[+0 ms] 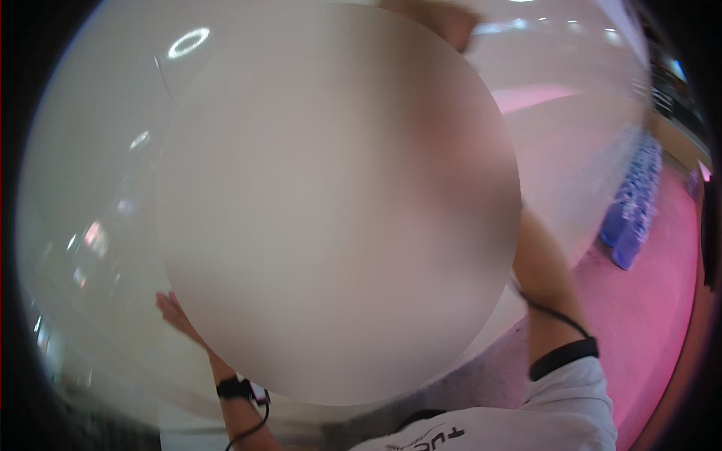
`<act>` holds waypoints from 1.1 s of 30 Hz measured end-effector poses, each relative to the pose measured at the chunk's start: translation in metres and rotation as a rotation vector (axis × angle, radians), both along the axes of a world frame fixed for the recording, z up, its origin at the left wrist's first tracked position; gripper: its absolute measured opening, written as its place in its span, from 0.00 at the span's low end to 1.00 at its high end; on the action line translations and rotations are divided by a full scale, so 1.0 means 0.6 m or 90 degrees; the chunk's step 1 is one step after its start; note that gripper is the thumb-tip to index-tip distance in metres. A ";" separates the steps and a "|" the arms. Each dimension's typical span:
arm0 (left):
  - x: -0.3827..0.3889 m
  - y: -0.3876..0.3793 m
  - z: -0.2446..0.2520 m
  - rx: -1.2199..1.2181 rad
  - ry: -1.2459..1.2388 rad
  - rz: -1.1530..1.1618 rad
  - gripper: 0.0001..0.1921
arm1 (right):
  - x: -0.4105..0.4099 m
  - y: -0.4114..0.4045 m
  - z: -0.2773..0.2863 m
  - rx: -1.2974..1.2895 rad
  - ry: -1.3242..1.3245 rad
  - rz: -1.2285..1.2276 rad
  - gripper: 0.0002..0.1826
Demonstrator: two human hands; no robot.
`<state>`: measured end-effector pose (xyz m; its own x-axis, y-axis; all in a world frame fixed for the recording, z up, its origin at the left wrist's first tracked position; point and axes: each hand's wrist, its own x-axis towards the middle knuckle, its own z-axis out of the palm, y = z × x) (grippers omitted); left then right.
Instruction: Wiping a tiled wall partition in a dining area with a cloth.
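A very large, glossy, pale balloon-like sphere [107, 175] fills most of the view in front of me, with lights reflected in its see-through skin. A round blurred patch hides its middle. My left hand [176, 315] is at its lower left, fingers stretched out and seemingly resting on the skin; part of the palm is hidden by the blur. A black strapped device [236, 389] sits on the left wrist. My right forearm [544, 265] reaches up into the blur. A smeared skin-coloured shape [451, 25] shows at the top edge; I cannot tell whether it is my right hand.
Beyond the sphere on the right stretches a pink floor [637, 315]. A blue and purple patterned thing [634, 203], perhaps a person's legs, is partly seen through the skin. A black cable [555, 318] runs along my right arm to a black band [564, 358].
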<state>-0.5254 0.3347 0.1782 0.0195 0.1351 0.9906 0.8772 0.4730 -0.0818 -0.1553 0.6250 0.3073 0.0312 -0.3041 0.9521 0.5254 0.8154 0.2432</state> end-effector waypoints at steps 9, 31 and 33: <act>0.162 -0.049 0.098 0.810 -0.907 -1.190 0.36 | 0.285 0.276 -0.218 -0.211 0.064 0.166 0.23; 0.363 0.040 0.284 0.623 -0.838 -1.519 0.35 | 0.277 0.204 -0.236 -0.541 0.258 -0.165 0.24; 0.372 0.058 0.301 0.555 -0.769 -1.573 0.34 | 0.210 0.130 -0.199 -0.459 0.240 0.044 0.22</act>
<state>-0.3020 0.3696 0.3588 -0.6296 0.5294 0.5686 -0.6553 -0.7550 -0.0227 -0.0292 0.7031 0.1880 0.3841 0.3939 0.8350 0.4099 0.7376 -0.5365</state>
